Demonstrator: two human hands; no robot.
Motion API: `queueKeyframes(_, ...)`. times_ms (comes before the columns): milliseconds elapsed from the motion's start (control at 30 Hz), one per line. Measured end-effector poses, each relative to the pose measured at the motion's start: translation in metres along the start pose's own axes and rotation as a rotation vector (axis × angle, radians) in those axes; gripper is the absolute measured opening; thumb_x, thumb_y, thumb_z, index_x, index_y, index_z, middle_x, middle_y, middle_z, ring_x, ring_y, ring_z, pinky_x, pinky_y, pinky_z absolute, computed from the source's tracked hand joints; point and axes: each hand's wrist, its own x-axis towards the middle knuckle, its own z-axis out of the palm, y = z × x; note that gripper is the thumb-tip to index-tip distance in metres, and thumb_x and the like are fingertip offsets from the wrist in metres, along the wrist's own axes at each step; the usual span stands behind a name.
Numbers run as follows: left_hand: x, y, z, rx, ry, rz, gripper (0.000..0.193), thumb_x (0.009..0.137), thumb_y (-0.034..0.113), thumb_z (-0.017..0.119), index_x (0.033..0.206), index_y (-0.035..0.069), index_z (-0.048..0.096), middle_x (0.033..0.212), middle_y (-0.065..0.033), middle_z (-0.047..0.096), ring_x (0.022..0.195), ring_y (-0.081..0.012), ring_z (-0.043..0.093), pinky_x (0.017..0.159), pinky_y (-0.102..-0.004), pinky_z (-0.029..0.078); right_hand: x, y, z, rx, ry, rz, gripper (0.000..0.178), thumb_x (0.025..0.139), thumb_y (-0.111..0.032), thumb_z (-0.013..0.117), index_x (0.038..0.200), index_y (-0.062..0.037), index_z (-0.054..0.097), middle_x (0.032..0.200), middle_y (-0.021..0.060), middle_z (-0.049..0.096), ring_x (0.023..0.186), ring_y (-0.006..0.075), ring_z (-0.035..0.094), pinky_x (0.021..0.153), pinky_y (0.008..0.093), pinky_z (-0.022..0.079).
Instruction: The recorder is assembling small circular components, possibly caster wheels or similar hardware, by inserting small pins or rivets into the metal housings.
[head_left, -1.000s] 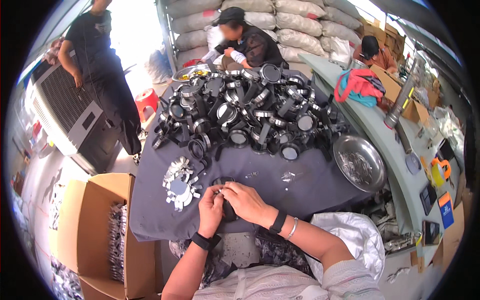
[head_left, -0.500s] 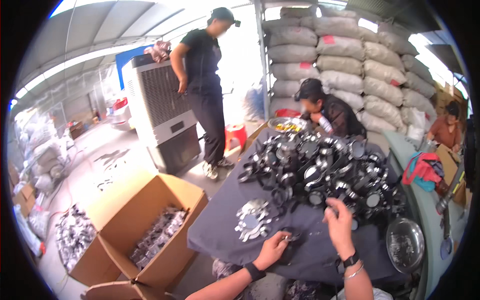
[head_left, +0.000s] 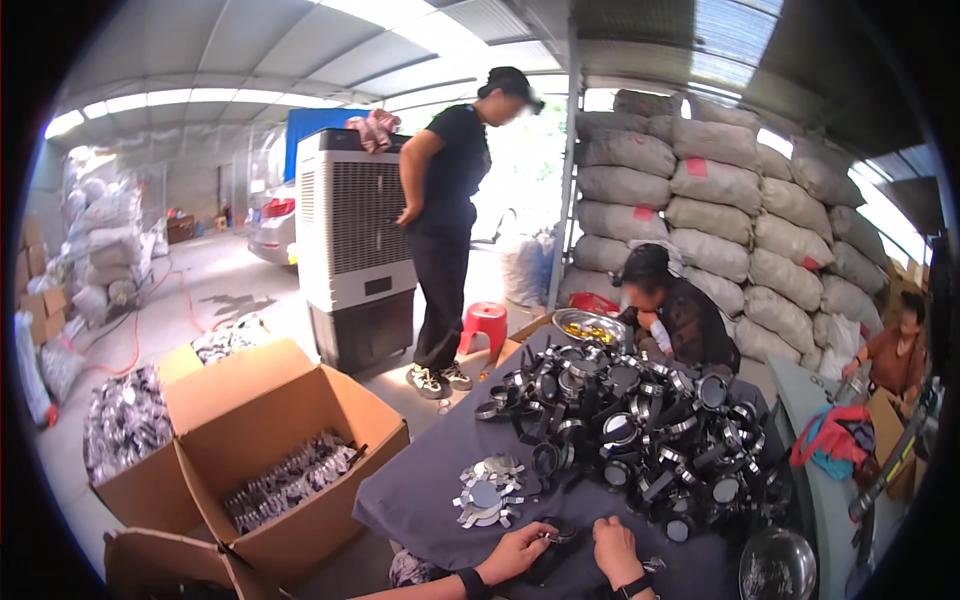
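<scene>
At the table's near edge my left hand (head_left: pixel 513 555) pinches a black round ring-shaped part (head_left: pixel 562 531), its rim between thumb and fingers. Just to the right, my right hand (head_left: pixel 615 549) rests low over the cloth with its fingers curled together; whatever they may hold is hidden. Beyond my left hand lies a small pile of flat silver discs with tabs (head_left: pixel 486 492). A big heap of black ring parts with shiny round faces (head_left: pixel 640 425) covers the far half of the table.
A dark cloth (head_left: pixel 410 488) drapes the table. An open cardboard box (head_left: pixel 262 415) with silver pieces stands to the left. A clear round dish (head_left: pixel 777 567) sits at the near right corner. One person (head_left: pixel 440 200) stands by an air cooler (head_left: pixel 355 220); another (head_left: pixel 685 320) sits opposite.
My right hand has come down from its raised, spread position near the heap to the cloth beside my left hand. The view has tilted upward. The left hand keeps the black part.
</scene>
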Motion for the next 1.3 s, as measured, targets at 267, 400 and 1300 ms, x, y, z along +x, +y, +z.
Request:
queueKeyframes(267,0.006,0.008,-0.002,0.048,0.015,0.036,0.022,0.092,0.013,0.054,0.113,0.009,0.059,0.065,0.001,0.05,0.055,-0.0046,0.045,0.052,-0.0242,0.04,0.004,0.003,-0.002,-0.005,-0.002,0.063,0.005,0.077,-0.001,0.058,0.082,0.0017,0.059,0.09,0.024,0.056,0.08,0.0424,0.06,0.073,0.0477,0.049)
queueKeyframes(400,0.005,0.015,-0.002,0.037,0.013,0.026,0.022,0.094,0.012,0.052,0.114,0.009,0.058,0.068,0.0049,0.049,0.056,-0.0022,0.043,0.051,-0.0206,0.037,0.008,0.003,-0.001,0.016,-0.005,0.089,0.005,0.078,-0.001,0.058,0.082,0.0012,0.059,0.09,0.0237,0.056,0.081,0.042,0.06,0.073,0.0479,0.049)
queueKeyframes(1300,0.001,0.01,-0.001,0.048,0.069,0.179,0.028,0.091,0.005,0.051,0.118,0.004,0.056,0.077,-0.0042,0.062,0.067,-0.0075,0.054,0.062,-0.0244,0.046,-0.014,-0.025,-0.047,1.345,-0.012,0.286,0.015,0.087,0.001,0.055,0.1,0.0023,0.062,0.072,0.0007,0.055,0.053,0.0054,0.046,0.045,0.021,0.035)
